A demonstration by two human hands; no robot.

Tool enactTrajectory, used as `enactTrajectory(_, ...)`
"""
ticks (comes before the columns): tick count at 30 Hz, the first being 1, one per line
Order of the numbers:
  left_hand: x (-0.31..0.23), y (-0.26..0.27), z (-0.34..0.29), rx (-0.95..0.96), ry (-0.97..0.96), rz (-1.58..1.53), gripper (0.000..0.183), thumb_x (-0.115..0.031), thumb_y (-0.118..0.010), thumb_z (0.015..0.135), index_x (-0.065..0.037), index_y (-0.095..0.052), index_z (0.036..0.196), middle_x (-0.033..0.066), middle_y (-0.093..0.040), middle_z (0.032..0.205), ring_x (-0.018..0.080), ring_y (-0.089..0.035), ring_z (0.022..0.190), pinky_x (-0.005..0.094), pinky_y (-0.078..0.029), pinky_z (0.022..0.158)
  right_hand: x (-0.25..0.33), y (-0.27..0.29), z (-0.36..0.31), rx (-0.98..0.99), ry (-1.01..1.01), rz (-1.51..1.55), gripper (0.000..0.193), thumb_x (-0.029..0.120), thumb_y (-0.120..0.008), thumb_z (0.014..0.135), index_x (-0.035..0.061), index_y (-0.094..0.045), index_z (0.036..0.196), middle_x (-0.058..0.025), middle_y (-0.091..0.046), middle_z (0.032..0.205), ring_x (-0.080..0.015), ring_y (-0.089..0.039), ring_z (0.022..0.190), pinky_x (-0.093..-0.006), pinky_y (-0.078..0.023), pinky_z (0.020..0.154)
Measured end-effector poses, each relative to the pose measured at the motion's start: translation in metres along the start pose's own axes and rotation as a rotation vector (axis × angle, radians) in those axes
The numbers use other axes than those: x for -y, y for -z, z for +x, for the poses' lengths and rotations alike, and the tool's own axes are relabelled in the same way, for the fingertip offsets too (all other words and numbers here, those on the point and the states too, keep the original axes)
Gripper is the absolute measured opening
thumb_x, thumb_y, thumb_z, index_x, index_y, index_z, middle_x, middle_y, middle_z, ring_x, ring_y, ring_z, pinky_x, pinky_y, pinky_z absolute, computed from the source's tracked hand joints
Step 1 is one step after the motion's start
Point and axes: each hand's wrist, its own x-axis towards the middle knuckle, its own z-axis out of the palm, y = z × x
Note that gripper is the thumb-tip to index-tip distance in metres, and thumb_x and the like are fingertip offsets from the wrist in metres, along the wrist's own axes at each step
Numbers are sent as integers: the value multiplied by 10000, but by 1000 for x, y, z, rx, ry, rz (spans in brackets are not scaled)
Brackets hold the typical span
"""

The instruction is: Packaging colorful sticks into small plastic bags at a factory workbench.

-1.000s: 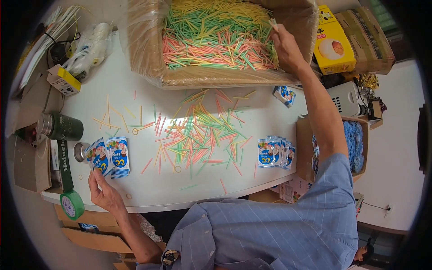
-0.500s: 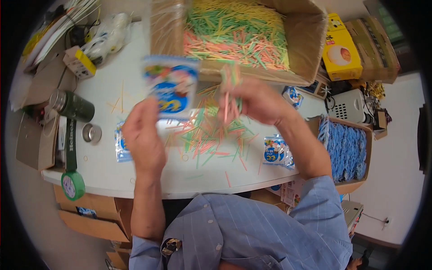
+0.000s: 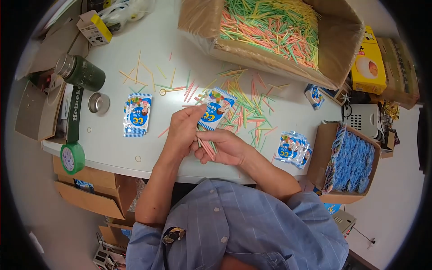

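Note:
My left hand (image 3: 181, 130) pinches a blue-and-white printed packet (image 3: 217, 109) by its left side, with the printed face up. Just below it, my right hand (image 3: 228, 146) is closed around a bunch of thin pink, green and pale sticks (image 3: 208, 149). Both hands touch near the packet's lower end; whether the sticks reach into it is hidden by my fingers. Loose coloured sticks (image 3: 245, 110) lie scattered on the white table beyond my hands. A stack of similar packets (image 3: 138, 112) lies to the left, and several overlapping packets (image 3: 292, 146) lie to the right.
A big cardboard box (image 3: 270, 58) full of coloured sticks stands at the back. A carton of blue stringy bundles (image 3: 352, 155) is on the right. At left stand a dark green flask (image 3: 83, 74), a metal cup (image 3: 99, 103) and green tape (image 3: 73, 158). Rubber bands (image 3: 138, 159) lie about.
My hands have come down and together, bringing the packet and the bunch of sticks close to each other. The view has shifted, so the table sits differently in it.

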Motion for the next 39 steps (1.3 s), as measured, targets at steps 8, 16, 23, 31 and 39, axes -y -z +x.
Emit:
enactTrajectory(8, 0, -1, -19, 95, -73, 64, 312, -276, -592, 992, 13, -668, 904, 61, -673, 725, 88, -587, 487, 212, -437, 358, -10, 0, 3, 86, 13, 11, 234, 262, -571, 1001, 33, -618, 1006, -84, -654, 857, -199, -645, 709, -352, -552, 611)
enactTrajectory(16, -21, 2, -47, 326, 82, 279, 276, -215, -570, 1001, 44, -652, 955, 86, -672, 752, 105, -630, 524, 240, -553, 422, -20, 20, 3, 257, -14, -183, 195, 232, -601, 982, 44, -616, 1030, -88, -640, 870, -222, -664, 740, -383, -567, 652)
enactTrajectory(23, -7, 56, -40, -298, -589, -122, 215, -213, -576, 1010, -19, -663, 1046, 47, -682, 952, 101, -649, 892, 271, -544, 780, 10, -12, 19, 13, 229, -453, 206, 262, -571, 1000, 59, -583, 970, -80, -621, 832, -167, -622, 754, -321, -525, 672)
enactTrajectory(31, -16, 102, -59, -452, -683, -450, 324, -274, -534, 1032, 16, -574, 1171, 106, -676, 1102, 174, -684, 939, 312, -577, 773, 22, -29, 93, -136, 588, -474, 182, 241, -520, 1033, 59, -528, 1034, -48, -573, 853, -129, -557, 759, -305, -483, 747)
enactTrajectory(39, -8, 105, -60, -497, -677, -497, 342, -291, -536, 1030, 14, -568, 1180, 106, -678, 1089, 168, -687, 918, 310, -579, 761, 18, -20, 126, -207, 1011, -1361, 142, 176, -555, 995, 46, -541, 1050, -70, -585, 938, -226, -556, 939, -360, -441, 898)
